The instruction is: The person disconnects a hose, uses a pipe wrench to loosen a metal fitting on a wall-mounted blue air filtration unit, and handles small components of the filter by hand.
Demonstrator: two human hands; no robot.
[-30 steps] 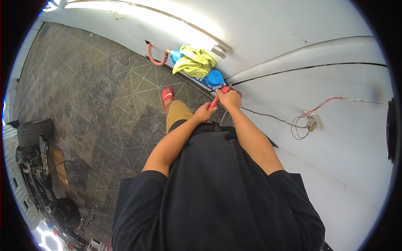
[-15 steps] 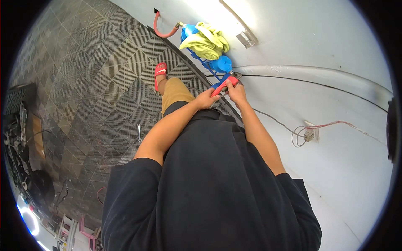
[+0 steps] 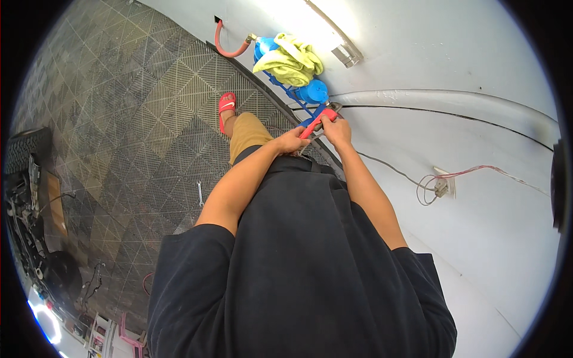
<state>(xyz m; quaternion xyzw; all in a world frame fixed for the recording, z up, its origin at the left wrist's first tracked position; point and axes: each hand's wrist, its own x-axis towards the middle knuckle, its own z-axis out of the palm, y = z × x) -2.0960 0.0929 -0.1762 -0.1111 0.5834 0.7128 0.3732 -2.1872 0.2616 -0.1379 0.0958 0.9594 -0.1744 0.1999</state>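
Observation:
My left hand [image 3: 290, 141] is closed around the lower end of a red tool [image 3: 325, 114] with some grey metal on it; its exact kind is partly hidden by my fingers. Higher up, my right hand [image 3: 336, 130] grips the same tool, thumb along its side. Both hands are in front of my waist, close to the wall. Just beyond them is a blue canister assembly [image 3: 314, 92] on the wall, with a metal fitting at its near end. A crumpled yellow-green cloth [image 3: 292, 59] drapes over the canisters.
A red hose [image 3: 225, 49] runs from the wall into the canisters' far end. A tube light [image 3: 346, 55] and a wired outlet [image 3: 443, 187] are on the wall. On the tiled floor lies a wrench [image 3: 200, 194]. Vehicle parts and a tire [image 3: 25, 150] stand far left.
The view has shifted slightly. Both hands keep their hold on the red tool, with little visible movement relative to the canisters.

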